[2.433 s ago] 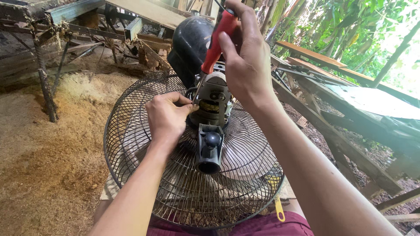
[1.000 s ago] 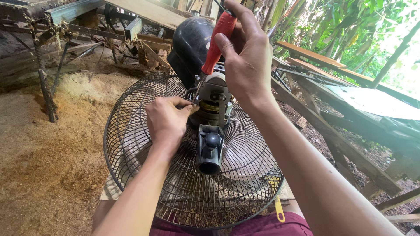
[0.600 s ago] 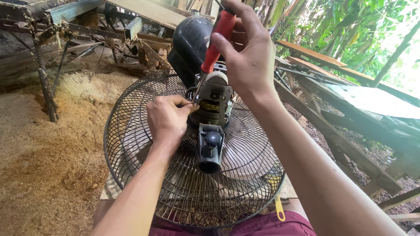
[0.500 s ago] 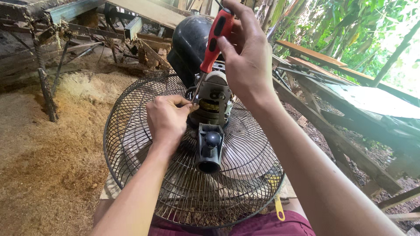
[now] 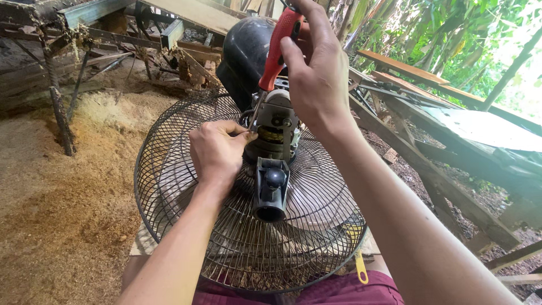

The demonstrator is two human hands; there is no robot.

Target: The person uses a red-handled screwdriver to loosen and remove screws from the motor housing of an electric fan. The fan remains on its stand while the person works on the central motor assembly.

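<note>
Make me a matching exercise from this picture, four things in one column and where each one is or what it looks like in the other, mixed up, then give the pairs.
Things
1. screwdriver
2. wire fan guard
3. black motor cover
4. sawdust

Descriptions
A. spread over the ground on the left
B. round cage lying across the person's lap
C. red handle, gripped in the right hand
D. dark dome standing behind the fan motor

Pairs: 1-C, 2-B, 3-D, 4-A

The left hand pinches at the screwdriver's tip beside the motor.
</note>
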